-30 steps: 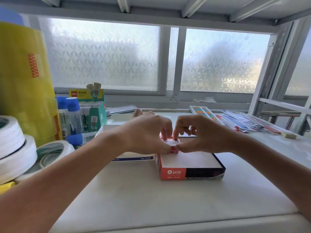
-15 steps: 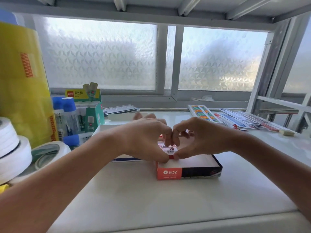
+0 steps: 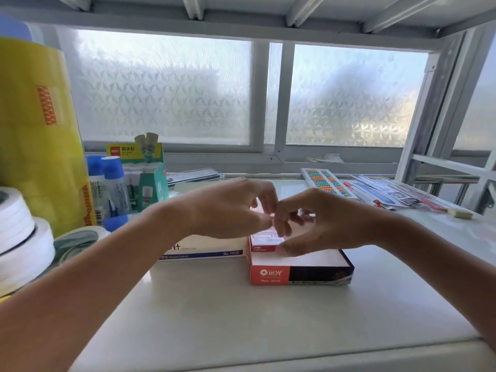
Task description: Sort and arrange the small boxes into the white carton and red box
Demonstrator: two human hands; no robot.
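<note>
While your two hands met over the red box (image 3: 298,273), the head camera showed them nearly touching at the fingertips. Your left hand (image 3: 230,208) hovered above the seam between the white carton (image 3: 206,249) and the red box, its fingers curled and its thumb close to the forefinger; whether it actually pinched anything, you could not tell from this view. Your right hand (image 3: 322,224) sat just beside it, fingers bent downward and thumb laid low along the near side of a small box (image 3: 264,241). That small box, red and white, stood in the left rear part of the red box, and your right thumb and fingers appeared to touch it, though a firm hold could not be confirmed. The white carton lay touching the red box on its left, its front edge printed in blue. Both rested on the white shelf (image 3: 241,318). At your far left stood a big yellow tape roll (image 3: 35,135), white tape rolls (image 3: 21,237), blue-capped glue bottles (image 3: 112,189) and a green glue-stick carton (image 3: 149,178). Beyond your right hand lay a bead abacus (image 3: 326,182) and some printed packets (image 3: 397,194), well apart from the boxes.
</note>
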